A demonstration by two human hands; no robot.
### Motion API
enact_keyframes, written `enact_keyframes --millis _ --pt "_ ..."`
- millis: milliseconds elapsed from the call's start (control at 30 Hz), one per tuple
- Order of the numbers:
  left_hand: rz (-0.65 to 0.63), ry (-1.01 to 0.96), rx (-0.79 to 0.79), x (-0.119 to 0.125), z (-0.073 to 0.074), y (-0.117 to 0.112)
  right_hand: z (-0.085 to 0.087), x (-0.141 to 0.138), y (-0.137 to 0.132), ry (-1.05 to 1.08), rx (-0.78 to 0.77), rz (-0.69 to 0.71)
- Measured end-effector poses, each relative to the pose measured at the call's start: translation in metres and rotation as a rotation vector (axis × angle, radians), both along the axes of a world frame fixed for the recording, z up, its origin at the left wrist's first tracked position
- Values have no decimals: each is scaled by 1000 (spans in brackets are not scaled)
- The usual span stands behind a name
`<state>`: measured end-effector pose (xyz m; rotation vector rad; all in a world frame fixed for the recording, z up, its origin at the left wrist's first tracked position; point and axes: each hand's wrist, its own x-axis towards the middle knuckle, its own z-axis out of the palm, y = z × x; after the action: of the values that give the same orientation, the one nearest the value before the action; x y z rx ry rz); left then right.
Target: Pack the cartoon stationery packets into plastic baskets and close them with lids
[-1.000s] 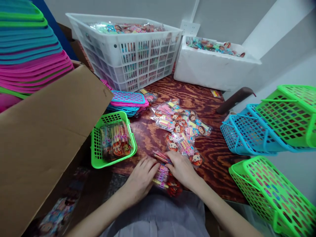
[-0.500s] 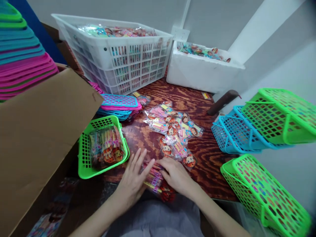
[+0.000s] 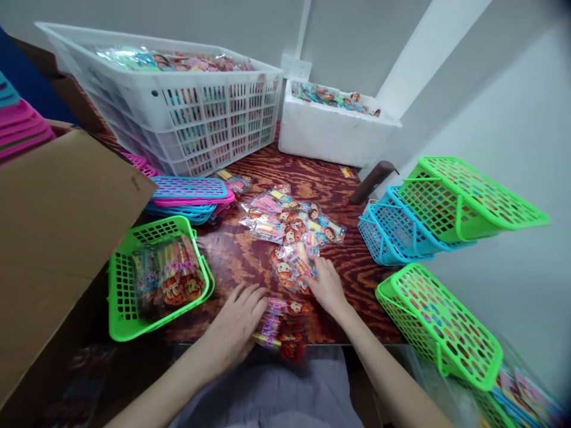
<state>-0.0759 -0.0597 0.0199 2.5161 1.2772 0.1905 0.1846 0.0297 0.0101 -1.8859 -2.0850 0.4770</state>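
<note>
Since the earlier frame, the right hand [image 3: 326,286] has been moved forward from the small bundle of clear-wrapped packets printed with red-haired cartoon figures [image 3: 282,324] to the near side of the loose pile of similar clear plastic packets [image 3: 289,220], while the left hand [image 3: 236,318] has been kept at the bundle. The right hand is held palm down, its thumb set apart from its fingers at the right end of a packet in the pile; whether that packet is pinched cannot be told. The left hand is laid palm down against the bundle's left end, its fingers lightly bent; whether a grip is applied cannot be told, the underside being hidden. The bundle is located at the near edge of the dark red wood-grained bench [image 3: 236,255], between the forearms, its right end blurred. The pile is spread over the middle of the bench, beyond the bundle. To the left, an open bright-green perforated plastic basket [image 3: 119,297] is partly filled with upright packets. Behind it, flat blue and pink perforated plastic pieces [image 3: 190,187] are stacked. At the rear, a white slatted plastic crate [image 3: 134,104] and a white foam box [image 3: 330,134] are filled with packets.
</note>
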Motion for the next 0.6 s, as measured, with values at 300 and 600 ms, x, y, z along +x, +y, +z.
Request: enact_keyframes --millis 300,600 --pt "14 -39 -59 0 -3 0 25 33 -27 20 -266 129" --pt "21 -74 -5 0 3 -5 33 -18 -30 -34 -64 290"
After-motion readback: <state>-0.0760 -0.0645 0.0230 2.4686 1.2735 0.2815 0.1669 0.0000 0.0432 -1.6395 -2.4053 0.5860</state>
